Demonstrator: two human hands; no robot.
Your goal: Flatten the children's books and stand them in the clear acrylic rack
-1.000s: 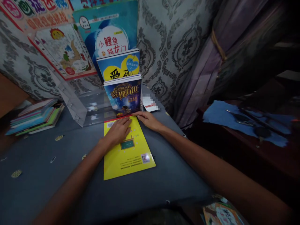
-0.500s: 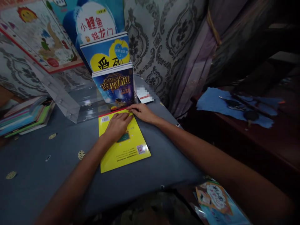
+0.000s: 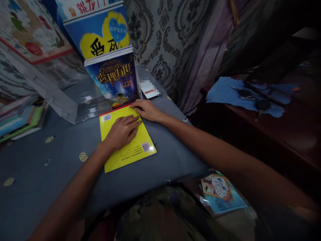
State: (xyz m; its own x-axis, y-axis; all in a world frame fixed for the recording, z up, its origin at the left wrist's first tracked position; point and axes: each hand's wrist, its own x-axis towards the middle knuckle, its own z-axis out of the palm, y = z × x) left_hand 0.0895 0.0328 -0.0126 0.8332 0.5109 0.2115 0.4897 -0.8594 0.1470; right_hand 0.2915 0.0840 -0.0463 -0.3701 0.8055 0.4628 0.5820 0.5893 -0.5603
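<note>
A thin yellow book (image 3: pixel 127 152) lies back cover up on the blue-grey table (image 3: pixel 45 180). My left hand (image 3: pixel 121 131) rests flat on it with fingers stretched out. My right hand (image 3: pixel 145 109) touches the book's far right corner, its fingers curled down at the edge. Just beyond, a dark blue book (image 3: pixel 114 80) stands upright in a clear plastic stand (image 3: pixel 62 103), with a blue and yellow book (image 3: pixel 97 33) behind it.
A stack of books (image 3: pixel 17 118) lies at the left. A small white card (image 3: pixel 147 89) sits right of the stand. Patterned wall and a curtain (image 3: pixel 200 57) rise behind. A dark wooden table with a blue cloth (image 3: pixel 225 92) stands right. Another book (image 3: pixel 220 195) lies low, below the table's edge.
The view has swung down and to the right, so everything slid up and left in the frame. Both hands stay on the yellow book, which seems to have turned slightly.
</note>
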